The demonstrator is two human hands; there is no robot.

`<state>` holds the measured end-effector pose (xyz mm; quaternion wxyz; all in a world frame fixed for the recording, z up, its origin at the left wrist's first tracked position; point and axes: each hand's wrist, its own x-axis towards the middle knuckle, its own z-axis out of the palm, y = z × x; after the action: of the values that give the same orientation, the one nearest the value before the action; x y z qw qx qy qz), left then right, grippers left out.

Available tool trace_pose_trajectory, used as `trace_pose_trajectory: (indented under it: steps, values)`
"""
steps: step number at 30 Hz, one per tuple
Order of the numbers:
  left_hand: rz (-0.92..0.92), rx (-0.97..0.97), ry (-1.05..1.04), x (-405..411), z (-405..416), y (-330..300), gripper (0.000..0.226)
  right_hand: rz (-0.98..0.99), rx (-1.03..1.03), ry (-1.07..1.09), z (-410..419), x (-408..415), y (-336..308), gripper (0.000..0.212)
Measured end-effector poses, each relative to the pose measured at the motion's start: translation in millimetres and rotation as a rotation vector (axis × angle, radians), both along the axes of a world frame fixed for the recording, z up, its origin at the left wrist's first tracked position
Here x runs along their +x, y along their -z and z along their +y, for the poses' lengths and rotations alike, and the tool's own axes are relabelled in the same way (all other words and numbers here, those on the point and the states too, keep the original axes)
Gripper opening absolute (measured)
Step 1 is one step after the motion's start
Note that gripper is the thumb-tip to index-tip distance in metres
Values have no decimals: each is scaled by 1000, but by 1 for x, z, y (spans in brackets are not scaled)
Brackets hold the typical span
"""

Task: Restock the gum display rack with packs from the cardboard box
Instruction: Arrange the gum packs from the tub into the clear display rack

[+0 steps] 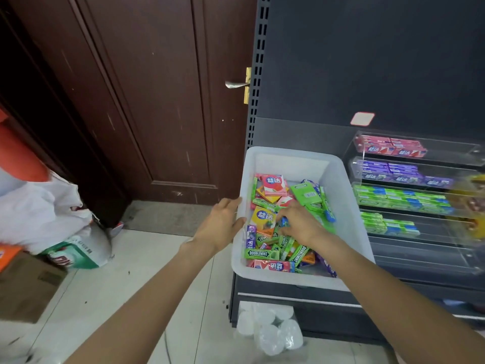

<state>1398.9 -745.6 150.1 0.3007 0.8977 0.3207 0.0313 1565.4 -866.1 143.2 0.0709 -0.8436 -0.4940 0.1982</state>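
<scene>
A white plastic bin (351,206) sits on the dark shelf, holding several loose gum packs (273,185) in green, pink, yellow and purple. My left hand (223,222) rests on the bin's left rim, fingers over its edge. My right hand (299,222) is down among the packs, fingers curled and pinching a small blue-green pack (284,222). To the right stands the clear tiered gum display rack (430,240), with pink packs (391,148) on top, then purple packs (401,173), then green packs (401,200) on two tiers. Its lower tiers hold nothing.
A dark wooden door (147,101) with a metal handle (236,84) stands left of the shelf. A cardboard box (26,285) and bags (47,203) lie on the tiled floor at left. Wrapped white cups (270,329) sit under the shelf. Blurred yellow goods (472,203) hang at far right.
</scene>
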Motion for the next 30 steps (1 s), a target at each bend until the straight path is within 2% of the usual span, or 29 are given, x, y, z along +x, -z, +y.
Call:
trace_pose_trajectory:
  steps: [2, 5, 8, 12, 16, 19, 22, 24, 26, 28, 30]
  values:
    - [-10, 54, 9, 3, -1, 1, 54, 43, -13, -24, -7, 3, -2, 21]
    - [-14, 78, 19, 8, -3, 2, 54, 80, 30, -11, -16, 6, -7, 18]
    - [-35, 68, 17, 7, 0, 2, 53, 154, 231, 117, -18, 4, -14, 15]
    - [-139, 73, 63, 3, -2, -5, 47, 363, 554, 210, -6, -10, -32, 10]
    - [-288, -93, 51, 5, -4, -20, 29, 497, 673, 183, 13, -24, -40, 16]
    - [-319, -46, -46, -3, 1, -22, 15, 517, 605, 205, 20, -30, -33, 26]
    - [-335, -33, -158, -20, 9, -19, 12, 470, 388, 171, 21, -33, -15, 31]
    - [-314, -42, -202, -30, 13, -16, 10, 367, 207, 81, 22, -38, -4, 25]
    - [-301, -47, -207, -35, 15, -12, 10, 208, 71, -2, 24, -42, 1, 9]
    - [-301, -52, -203, -37, 15, -10, 10, 105, 27, -17, 28, -47, 7, 23]
    - [-303, -55, -203, -36, 14, -10, 10, 126, 43, 22, 30, -50, 7, 33]
